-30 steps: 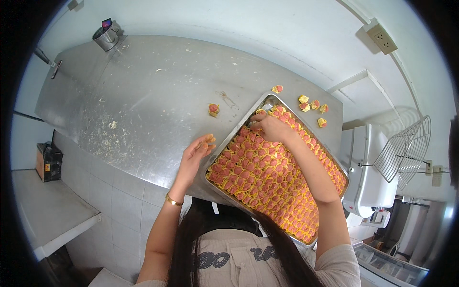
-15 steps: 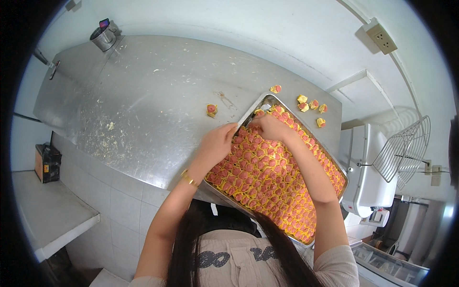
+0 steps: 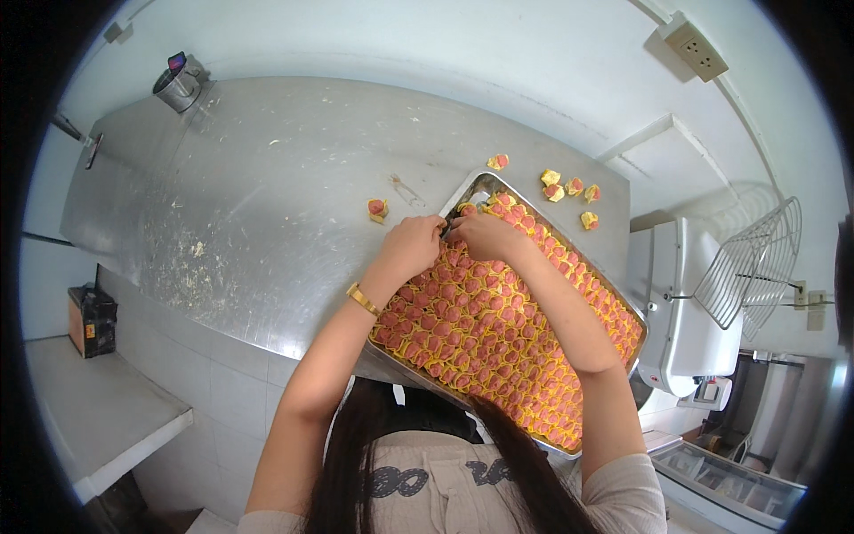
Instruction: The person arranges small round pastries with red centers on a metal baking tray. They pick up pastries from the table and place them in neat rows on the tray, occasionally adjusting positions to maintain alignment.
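A steel table (image 3: 267, 205) fills the upper left and centre of the frame, dusted with pale crumbs. On its right half lies a metal tray (image 3: 478, 185), running from the centre down toward the lower right, packed with rows of yellow-wrapped, pink-topped dumplings (image 3: 498, 347); only its upper corner is bare. A white mixer (image 3: 689, 311) stands at the right edge with a wire guard (image 3: 752, 262). The left hand (image 3: 411, 247) and right hand (image 3: 485, 236) meet at the tray's upper corner, fingers curled close together over the top dumplings; whether either pinches one cannot be told. A gold bracelet (image 3: 362, 299) circles the left wrist. A metal cup (image 3: 178, 82) sits upper left. Loose dumplings: one (image 3: 378, 209) left of the tray, several (image 3: 569, 189) above it.
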A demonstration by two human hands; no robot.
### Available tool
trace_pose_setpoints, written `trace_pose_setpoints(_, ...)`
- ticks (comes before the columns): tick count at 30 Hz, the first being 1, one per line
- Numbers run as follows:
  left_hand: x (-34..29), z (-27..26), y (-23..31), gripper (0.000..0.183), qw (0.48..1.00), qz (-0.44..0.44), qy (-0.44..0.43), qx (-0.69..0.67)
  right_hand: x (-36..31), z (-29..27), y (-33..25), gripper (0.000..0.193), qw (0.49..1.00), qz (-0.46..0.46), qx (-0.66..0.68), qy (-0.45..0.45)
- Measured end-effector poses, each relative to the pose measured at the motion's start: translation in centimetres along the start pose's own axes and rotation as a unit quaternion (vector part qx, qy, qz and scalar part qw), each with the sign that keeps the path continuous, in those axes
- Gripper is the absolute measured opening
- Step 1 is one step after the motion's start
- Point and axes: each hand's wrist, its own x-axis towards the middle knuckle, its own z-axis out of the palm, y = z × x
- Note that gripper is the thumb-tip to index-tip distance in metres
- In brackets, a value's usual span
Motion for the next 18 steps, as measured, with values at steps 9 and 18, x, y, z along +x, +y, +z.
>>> trace_pose_setpoints(9, -0.4, 0.2, 0.5, 0.029, 0.999, 0.02, 0.016, 0.047, 0.4, 1.4, 0.4, 0.028, 0.99, -0.047, -0.127, 0.031)
trace_pose_setpoints(18, 0.5, 0.9, 1.8, 0.032, 0.998, -0.032, -0.045, 0.028, -2.1, 1.0, 0.7, 0.04, 0.994, 0.003, 0.059, 0.089)
